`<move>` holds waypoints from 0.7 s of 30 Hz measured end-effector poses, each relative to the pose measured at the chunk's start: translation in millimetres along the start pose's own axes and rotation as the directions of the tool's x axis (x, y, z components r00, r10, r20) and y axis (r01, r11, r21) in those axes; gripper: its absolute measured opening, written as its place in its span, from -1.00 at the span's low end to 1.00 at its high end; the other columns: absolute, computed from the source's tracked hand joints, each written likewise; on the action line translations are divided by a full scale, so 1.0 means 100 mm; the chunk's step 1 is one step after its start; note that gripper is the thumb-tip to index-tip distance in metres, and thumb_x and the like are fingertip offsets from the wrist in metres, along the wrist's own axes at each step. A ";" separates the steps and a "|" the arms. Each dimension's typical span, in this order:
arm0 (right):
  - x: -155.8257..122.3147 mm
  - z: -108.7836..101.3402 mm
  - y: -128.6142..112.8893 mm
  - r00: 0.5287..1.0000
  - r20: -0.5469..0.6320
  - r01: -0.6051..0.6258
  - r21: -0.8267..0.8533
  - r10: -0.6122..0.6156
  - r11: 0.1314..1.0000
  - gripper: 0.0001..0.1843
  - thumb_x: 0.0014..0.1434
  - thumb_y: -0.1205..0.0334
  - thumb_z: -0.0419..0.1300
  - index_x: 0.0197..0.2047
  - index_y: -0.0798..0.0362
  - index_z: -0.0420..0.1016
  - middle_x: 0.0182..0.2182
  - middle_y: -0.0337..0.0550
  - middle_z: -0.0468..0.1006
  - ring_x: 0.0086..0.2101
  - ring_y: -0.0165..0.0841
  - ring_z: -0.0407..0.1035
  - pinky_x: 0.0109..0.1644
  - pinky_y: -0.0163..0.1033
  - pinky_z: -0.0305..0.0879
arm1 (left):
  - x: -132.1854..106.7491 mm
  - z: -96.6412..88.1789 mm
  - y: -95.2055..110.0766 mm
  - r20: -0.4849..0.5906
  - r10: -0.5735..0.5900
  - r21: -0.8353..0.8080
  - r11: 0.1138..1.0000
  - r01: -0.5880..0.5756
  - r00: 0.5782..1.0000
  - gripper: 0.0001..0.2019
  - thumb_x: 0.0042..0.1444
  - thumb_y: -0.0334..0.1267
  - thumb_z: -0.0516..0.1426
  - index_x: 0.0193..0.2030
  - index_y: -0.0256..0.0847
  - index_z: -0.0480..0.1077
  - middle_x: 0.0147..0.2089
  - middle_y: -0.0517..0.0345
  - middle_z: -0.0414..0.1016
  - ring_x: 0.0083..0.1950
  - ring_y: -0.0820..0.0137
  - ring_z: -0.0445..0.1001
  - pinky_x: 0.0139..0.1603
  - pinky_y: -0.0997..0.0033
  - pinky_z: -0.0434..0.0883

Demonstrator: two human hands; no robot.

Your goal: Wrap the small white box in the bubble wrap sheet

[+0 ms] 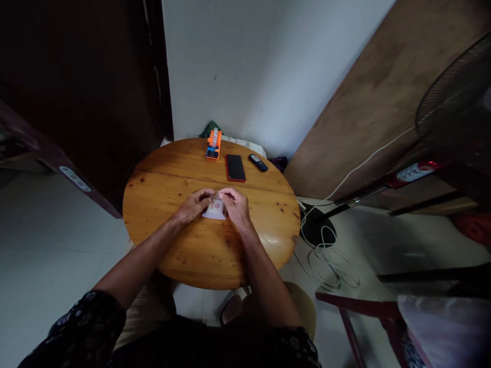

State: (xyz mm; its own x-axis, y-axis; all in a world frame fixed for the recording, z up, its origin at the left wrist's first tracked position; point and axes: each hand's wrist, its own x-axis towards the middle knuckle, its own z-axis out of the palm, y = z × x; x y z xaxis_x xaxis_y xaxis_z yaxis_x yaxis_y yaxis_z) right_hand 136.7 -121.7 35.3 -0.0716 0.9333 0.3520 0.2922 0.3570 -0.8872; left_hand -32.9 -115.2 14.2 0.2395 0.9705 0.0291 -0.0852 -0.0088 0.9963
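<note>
A small whitish, see-through packet (215,208) with faint pinkish marks stands or leans near the middle of the round wooden table (161,204). Its exact kind is too small to make out. On its left upper edge the fingers of my left hand (195,203) are pinched together. My right hand (236,205) grips the right upper edge, thumb and fingers bent around it. The two hands' fingertips almost meet above the packet, and they hide part of its top. Its lower edge rests on the wood.
Behind my hands lie a dark phone with red edges (235,167) and a small black handset (258,162). An orange tape dispenser (214,144) stands at the table's far edge. To the right are a fan (456,97), a coiled white cable (330,260) and a dark red chair (360,305).
</note>
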 end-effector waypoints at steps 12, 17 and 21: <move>-0.01 -0.01 -0.04 0.999 0.006 0.038 -0.049 -0.038 0.998 -0.79 0.19 0.08 0.15 -0.32 -0.01 0.54 -0.40 -0.21 0.60 -0.38 -0.33 0.48 -0.25 -0.26 0.40 | -0.04 0.03 0.08 0.004 -0.018 0.032 0.999 0.018 1.000 -0.76 0.05 -0.21 0.22 -0.15 -0.24 0.48 -0.34 0.25 0.46 -0.43 0.53 0.31 -0.39 0.54 0.29; -0.04 -0.03 -0.09 0.997 0.043 0.060 -0.069 -0.057 0.996 -0.82 0.17 0.14 0.17 -0.35 -0.01 0.56 -0.43 -0.25 0.61 -0.40 -0.36 0.45 -0.26 -0.29 0.36 | -0.05 0.04 0.11 0.005 -0.031 0.056 0.998 0.031 0.999 -0.77 0.04 -0.17 0.21 -0.20 -0.24 0.48 -0.45 0.29 0.39 -0.48 0.54 0.25 -0.44 0.54 0.21; -0.06 -0.07 -0.16 0.986 0.095 0.151 -0.163 -0.136 0.975 -0.82 0.18 0.22 0.17 -0.41 -0.02 0.56 -0.46 -0.25 0.60 -0.38 -0.34 0.45 -0.19 -0.26 0.36 | -0.05 0.05 0.13 0.001 -0.034 0.065 0.997 0.034 0.999 -0.77 0.03 -0.15 0.19 -0.25 -0.26 0.46 -0.48 0.30 0.36 -0.49 0.54 0.24 -0.44 0.53 0.21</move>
State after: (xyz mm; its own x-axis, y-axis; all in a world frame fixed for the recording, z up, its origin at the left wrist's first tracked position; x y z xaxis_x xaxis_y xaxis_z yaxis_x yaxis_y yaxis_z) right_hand 139.5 -133.5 49.7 -0.2012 0.8753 0.4397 0.4298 0.4823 -0.7634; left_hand -30.7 -121.3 27.0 0.2431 0.9700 -0.0051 -0.0141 0.0088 0.9999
